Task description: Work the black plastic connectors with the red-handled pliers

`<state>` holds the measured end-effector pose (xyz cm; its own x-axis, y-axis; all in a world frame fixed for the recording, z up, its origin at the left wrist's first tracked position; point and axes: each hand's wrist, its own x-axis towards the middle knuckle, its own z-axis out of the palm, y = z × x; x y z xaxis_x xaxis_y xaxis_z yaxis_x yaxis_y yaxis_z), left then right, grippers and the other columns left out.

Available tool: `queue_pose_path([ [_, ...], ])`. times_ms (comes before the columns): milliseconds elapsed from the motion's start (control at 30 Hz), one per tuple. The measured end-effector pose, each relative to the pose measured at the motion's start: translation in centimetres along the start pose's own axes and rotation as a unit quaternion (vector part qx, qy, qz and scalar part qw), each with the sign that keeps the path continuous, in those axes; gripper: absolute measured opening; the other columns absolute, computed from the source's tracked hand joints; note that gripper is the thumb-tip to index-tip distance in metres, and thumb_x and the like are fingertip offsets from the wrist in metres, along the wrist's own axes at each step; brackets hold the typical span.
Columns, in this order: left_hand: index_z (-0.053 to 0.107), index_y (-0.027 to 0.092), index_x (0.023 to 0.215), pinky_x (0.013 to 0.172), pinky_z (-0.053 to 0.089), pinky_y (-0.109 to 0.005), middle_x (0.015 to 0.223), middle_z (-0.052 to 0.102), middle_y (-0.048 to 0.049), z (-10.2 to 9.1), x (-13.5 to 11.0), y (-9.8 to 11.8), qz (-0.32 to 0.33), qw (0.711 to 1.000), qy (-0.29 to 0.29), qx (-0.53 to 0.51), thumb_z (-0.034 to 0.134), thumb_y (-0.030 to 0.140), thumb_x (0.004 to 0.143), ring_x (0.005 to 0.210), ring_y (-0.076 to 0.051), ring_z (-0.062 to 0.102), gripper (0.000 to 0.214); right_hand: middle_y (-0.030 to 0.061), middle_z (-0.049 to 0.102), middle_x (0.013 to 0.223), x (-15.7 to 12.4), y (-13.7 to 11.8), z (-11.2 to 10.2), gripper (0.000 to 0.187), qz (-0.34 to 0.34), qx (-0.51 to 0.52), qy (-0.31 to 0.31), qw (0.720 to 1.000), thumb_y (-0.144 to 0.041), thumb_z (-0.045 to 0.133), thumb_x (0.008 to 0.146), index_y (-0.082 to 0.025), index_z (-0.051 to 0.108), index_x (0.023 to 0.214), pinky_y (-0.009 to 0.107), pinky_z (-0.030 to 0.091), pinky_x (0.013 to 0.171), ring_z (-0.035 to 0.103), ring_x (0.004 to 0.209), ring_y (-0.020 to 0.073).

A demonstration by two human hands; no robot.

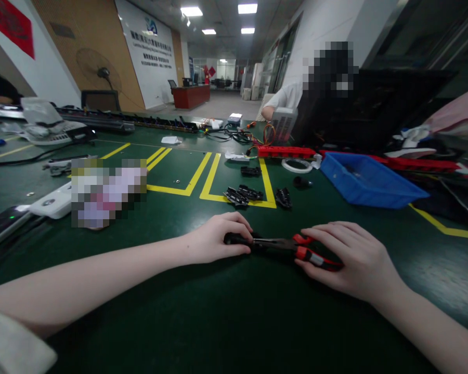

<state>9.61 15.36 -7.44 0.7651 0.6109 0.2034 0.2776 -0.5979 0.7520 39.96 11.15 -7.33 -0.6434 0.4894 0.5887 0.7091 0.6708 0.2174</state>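
Pliers (304,253) in right hand (353,257)

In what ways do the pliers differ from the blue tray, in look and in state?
The pliers have red and black handles, while the tray is blue. The pliers are slim; the tray is a wide, open container. The pliers are held by the right hand, whereas the tray rests on the green table with no hand touching it. Both are in the right half of the picture.
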Motion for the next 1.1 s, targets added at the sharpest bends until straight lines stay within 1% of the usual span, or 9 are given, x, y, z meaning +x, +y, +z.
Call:
queue_pose_path([
  [167, 0.069, 0.017, 0.101, 0.099, 0.048, -0.04, 0.12, 0.059, -0.0076, 0.03, 0.01, -0.1, 0.003, 1.0, -0.002, 0.005, 0.069, 0.023, 0.088, 0.11, -0.022, 0.059, 0.014, 0.0085, 0.072, 0.093, 0.0, -0.2, 0.12, 0.035, -0.002, 0.002, 0.001, 1.0, -0.043, 0.067, 0.082, -0.018, 0.064, 0.107, 0.041, 0.052, 0.08, 0.068, 0.082, 0.023],
  [367, 0.07, 0.018, 0.097, 0.099, 0.048, -0.042, 0.119, 0.06, -0.0077, 0.08, 0.06, -0.1, -0.006, 1.0, -0.001, 0.008, 0.069, 0.023, 0.087, 0.111, -0.023, 0.059, 0.011, 0.0079, 0.073, 0.089, 0.12, -0.22, 0.15, 0.032, 0.011, 0.012, -0.02, 1.0, -0.044, 0.065, 0.083, -0.018, 0.065, 0.1, 0.039, 0.048, 0.075, 0.066, 0.075, 0.0214],
  [500, 0.07, 0.018, 0.099, 0.098, 0.048, -0.041, 0.12, 0.06, -0.0073, 0.07, 0.02, -0.09, 0.0, 1.0, 0.001, 0.013, 0.07, 0.023, 0.087, 0.111, -0.022, 0.059, 0.013, 0.0088, 0.072, 0.091, 0.15, 0.05, 0.17, 0.034, 0.009, 0.013, -0.048, 0.999, -0.046, 0.063, 0.084, -0.016, 0.063, 0.101, 0.036, 0.046, 0.072, 0.065, 0.076, 0.0209],
  [600, 0.07, 0.017, 0.1, 0.098, 0.049, -0.04, 0.119, 0.06, -0.0078, 0.07, -0.03, 0.07, 0.003, 1.0, 0.004, 0.008, 0.07, 0.021, 0.087, 0.11, -0.022, 0.059, 0.014, 0.009, 0.072, 0.092, 0.13, 0.21, 0.22, 0.035, 0.007, 0.011, -0.059, 0.998, -0.047, 0.063, 0.084, -0.016, 0.063, 0.102, 0.036, 0.045, 0.072, 0.065, 0.076, 0.0208],
  [800, 0.07, 0.016, 0.099, 0.095, 0.05, -0.041, 0.114, 0.063, -0.009, 0.02, 0.02, 0.06, 0.013, 1.0, 0.009, 0.0, 0.069, 0.02, 0.087, 0.106, -0.021, 0.061, 0.013, 0.0091, 0.072, 0.095, 0.11, 0.25, 0.33, 0.036, 0.02, 0.018, -0.052, 0.998, -0.047, 0.063, 0.085, -0.017, 0.063, 0.104, 0.038, 0.044, 0.078, 0.065, 0.082, 0.0221],
  [967, 0.071, 0.016, 0.099, 0.095, 0.049, -0.039, 0.114, 0.063, -0.0083, 0.04, 0.02, -0.24, 0.023, 1.0, 0.009, 0.018, 0.069, 0.021, 0.087, 0.105, -0.02, 0.061, 0.013, 0.0092, 0.071, 0.095, 0.22, 0.05, 0.24, 0.033, 0.035, 0.036, -0.05, 0.998, -0.047, 0.063, 0.086, -0.017, 0.063, 0.102, 0.037, 0.045, 0.075, 0.064, 0.079, 0.0216],
  [1100, 0.071, 0.016, 0.098, 0.097, 0.048, -0.039, 0.113, 0.063, -0.0086, 0.17, -0.05, -0.38, 0.03, 0.999, 0.014, 0.03, 0.069, 0.02, 0.087, 0.106, -0.02, 0.061, 0.012, 0.0099, 0.071, 0.094, 0.34, -0.2, 0.07, 0.036, 0.034, 0.033, -0.052, 0.998, -0.048, 0.062, 0.086, -0.016, 0.063, 0.102, 0.039, 0.045, 0.078, 0.064, 0.081, 0.0222],
])
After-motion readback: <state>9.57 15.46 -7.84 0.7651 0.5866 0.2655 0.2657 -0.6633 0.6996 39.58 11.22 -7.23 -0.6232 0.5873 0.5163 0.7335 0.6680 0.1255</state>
